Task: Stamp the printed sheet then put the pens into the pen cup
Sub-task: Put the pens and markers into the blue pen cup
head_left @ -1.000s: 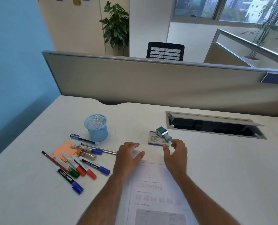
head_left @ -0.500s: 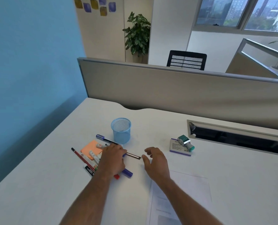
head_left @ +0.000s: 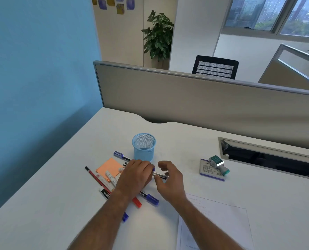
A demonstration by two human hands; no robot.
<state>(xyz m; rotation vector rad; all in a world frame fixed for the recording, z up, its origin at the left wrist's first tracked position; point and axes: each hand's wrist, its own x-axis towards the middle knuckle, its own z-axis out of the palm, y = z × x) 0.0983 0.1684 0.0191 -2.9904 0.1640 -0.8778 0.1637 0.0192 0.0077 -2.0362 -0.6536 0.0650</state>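
The blue mesh pen cup (head_left: 144,146) stands upright on the white desk. In front of it my left hand (head_left: 135,178) lies palm-down over a cluster of markers and pens, fingers closed on a silver pen (head_left: 161,174). My right hand (head_left: 170,179) is just right of it, fingers curled with the thumb at the pen's tip. Blue-capped markers (head_left: 152,198), a red-capped marker (head_left: 137,202) and a red pencil (head_left: 94,177) poke out around my left hand. The printed sheet (head_left: 217,224) lies at lower right. The green stamp (head_left: 218,164) rests tilted on its ink pad box (head_left: 210,171).
An orange sticky-note pad (head_left: 109,166) lies under the pens. A long open cable slot (head_left: 269,157) runs along the desk's right rear. A grey partition (head_left: 186,91) closes the back edge, and the desk's left edge drops off beside the blue wall.
My right hand has left the stamp, which stays on the ink pad, and moved left to the pens. My left hand moved onto the pen cluster and closed on the silver pen. The view shifted left.
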